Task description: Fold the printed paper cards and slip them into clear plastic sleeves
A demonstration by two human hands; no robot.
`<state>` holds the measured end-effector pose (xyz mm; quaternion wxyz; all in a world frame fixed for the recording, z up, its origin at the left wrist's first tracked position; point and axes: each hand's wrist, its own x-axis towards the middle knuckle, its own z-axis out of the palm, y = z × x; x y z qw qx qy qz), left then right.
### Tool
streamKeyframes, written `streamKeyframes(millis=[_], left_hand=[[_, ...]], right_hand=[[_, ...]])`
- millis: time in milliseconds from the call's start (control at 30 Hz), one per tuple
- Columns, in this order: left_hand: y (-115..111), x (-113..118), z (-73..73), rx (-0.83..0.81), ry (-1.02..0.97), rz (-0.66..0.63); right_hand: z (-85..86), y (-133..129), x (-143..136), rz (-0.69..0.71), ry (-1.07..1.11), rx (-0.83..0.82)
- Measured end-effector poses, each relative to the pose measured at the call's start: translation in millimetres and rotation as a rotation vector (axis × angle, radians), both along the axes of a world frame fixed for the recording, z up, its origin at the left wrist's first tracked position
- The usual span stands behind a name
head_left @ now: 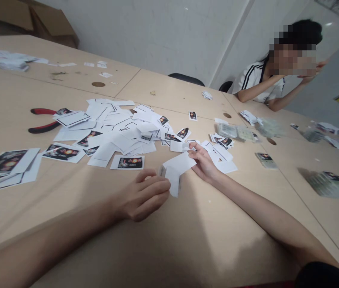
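Observation:
My left hand (148,195) is closed, with its fingertips on a small white paper slip (173,182). A see-through edge, perhaps clear plastic, shows beside that slip. My right hand (204,163) pinches the right end of a white paper card (181,162) between thumb and fingers. The card and the slip overlap just above the table, and I cannot tell whether they are joined. Close beyond my hands spreads a heap of loose white papers (121,128), some bearing dark printed pictures. One printed card (127,162) lies face up near my left hand.
Red-handled pliers (45,120) lie at the heap's left, partly under papers. A stack of printed sheets (12,166) is at far left. Clear plastic cases (237,132) and a stacked row of cases (334,184) lie to the right. Another person (265,82) sits across the table (169,248).

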<state>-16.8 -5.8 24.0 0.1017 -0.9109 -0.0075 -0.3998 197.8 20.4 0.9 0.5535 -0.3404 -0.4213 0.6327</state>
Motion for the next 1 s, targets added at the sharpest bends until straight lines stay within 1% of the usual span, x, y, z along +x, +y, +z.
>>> streamKeyframes(millis=[167, 300, 367, 433, 467, 533, 567, 633, 767, 900, 1000], left_hand=[[0.2, 2.0, 3.8, -0.043, -0.017, -0.055], [-5.0, 5.0, 9.9, -0.023, -0.069, -0.125], [-5.6, 5.2, 9.2, -0.013, -0.074, -0.14], [-3.7, 3.5, 5.0, -0.016, -0.085, -0.104], [-2.2, 2.1, 2.2, -0.025, -0.086, -0.063], [0.5, -1.3, -2.9, -0.065, -0.104, -0.006], [1.2, -2.8, -4.7, -0.099, -0.081, 0.028], [1.4, -4.6, -6.7, -0.146, -0.033, 0.079], [0.7, -3.7, -10.4, -0.128, -0.014, 0.084], [2.4, 0.8, -19.1, -0.207, -0.041, 0.124], [3.7, 5.2, -23.5, -0.249, -0.126, 0.148]], right_hand=[[-2.4, 2.7, 1.1, -0.015, 0.014, -0.012], [-4.2, 9.5, 6.0, -0.09, 0.096, -0.033], [-4.2, 11.9, 7.9, -0.091, 0.119, -0.052], [-3.8, 12.5, 8.5, -0.063, 0.126, -0.06], [-3.6, 12.3, 8.3, -0.053, 0.13, -0.058], [-3.4, 11.3, 7.2, -0.046, 0.133, -0.041], [-3.5, 10.7, 6.6, -0.046, 0.126, -0.029], [-4.3, 9.4, 5.2, -0.051, 0.091, 0.002], [-8.0, 6.7, 3.7, -0.055, -0.039, 0.105], [-12.5, 4.6, 3.6, -0.051, -0.227, 0.191], [-13.1, 3.8, 3.4, -0.052, -0.382, 0.24]])
